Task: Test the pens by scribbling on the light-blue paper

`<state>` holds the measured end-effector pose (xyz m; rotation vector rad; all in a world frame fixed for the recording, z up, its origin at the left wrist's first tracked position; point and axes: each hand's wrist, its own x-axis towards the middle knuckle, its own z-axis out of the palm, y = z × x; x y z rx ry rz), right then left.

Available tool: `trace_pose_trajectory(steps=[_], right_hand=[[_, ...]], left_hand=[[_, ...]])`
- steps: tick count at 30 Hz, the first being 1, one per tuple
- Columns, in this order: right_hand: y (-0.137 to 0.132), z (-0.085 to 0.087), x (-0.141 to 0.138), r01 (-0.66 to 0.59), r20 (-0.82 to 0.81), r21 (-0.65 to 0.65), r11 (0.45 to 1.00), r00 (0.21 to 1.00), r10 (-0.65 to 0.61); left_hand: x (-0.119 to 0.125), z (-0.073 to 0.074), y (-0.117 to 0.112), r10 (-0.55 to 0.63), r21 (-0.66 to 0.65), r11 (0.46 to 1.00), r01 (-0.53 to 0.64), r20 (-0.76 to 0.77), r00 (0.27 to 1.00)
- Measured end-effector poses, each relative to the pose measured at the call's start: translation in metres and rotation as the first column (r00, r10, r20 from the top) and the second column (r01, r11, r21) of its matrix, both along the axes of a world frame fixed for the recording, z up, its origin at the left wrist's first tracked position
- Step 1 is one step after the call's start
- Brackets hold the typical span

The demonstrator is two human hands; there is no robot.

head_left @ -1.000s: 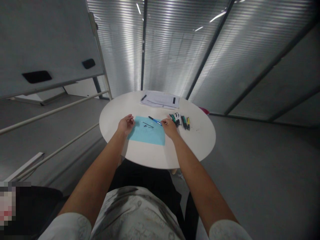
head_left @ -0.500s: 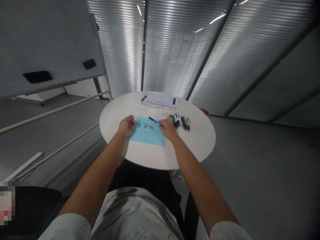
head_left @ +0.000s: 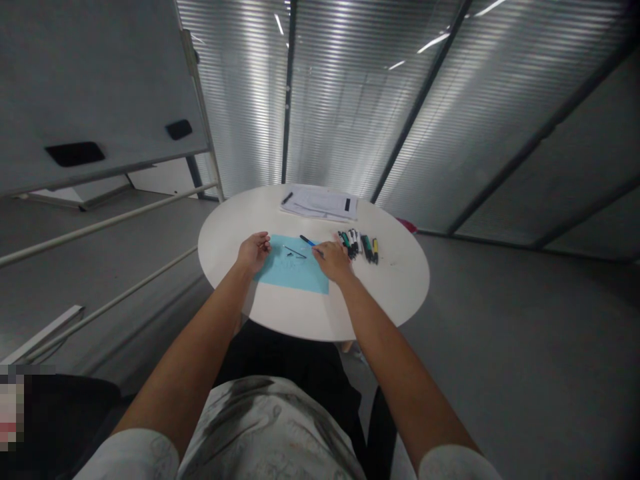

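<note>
A blue and black pen (head_left: 306, 241) is held in the curled fingers of my right hand (head_left: 333, 262), its dark end pointing up and left over a light blue sheet (head_left: 295, 280). My left hand (head_left: 253, 255) rests at the sheet's left edge with its fingers bent together. Whatever those fingers hold, if anything, is too small to make out. Between both hands, a thin dark rod like a pen refill (head_left: 295, 251) lies on the sheet. Close to it is a small dark piece (head_left: 289, 255).
Several pens with green, white and black parts (head_left: 353, 243) lie right of my right hand, beside a yellow and black one (head_left: 375, 250). A stack of papers (head_left: 320, 202) is at the back of the round white table (head_left: 280, 317). A whiteboard stand (head_left: 210, 157) stands left.
My right hand has moved slightly left and down over the blue sheet, covering more of the pen. My left hand stays nearly where it was.
</note>
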<state>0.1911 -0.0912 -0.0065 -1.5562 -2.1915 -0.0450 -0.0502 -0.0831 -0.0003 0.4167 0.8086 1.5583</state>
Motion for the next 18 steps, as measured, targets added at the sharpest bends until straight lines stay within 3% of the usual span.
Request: trace_pose_trajectory(steps=[10,18], right_hand=[[0.004,-0.001,-0.002,0.25,-0.083,0.082,0.965,0.966,-0.244],[0.0,0.001,-0.011,0.199,-0.091,0.124,0.972,0.978,-0.189]], left_hand=[[-0.001,-0.008,0.006,0.012,0.02,1.0,-0.012,-0.013,1.0],[0.0,-0.007,0.005,0.015,0.021,1.0,-0.014,-0.03,0.999]])
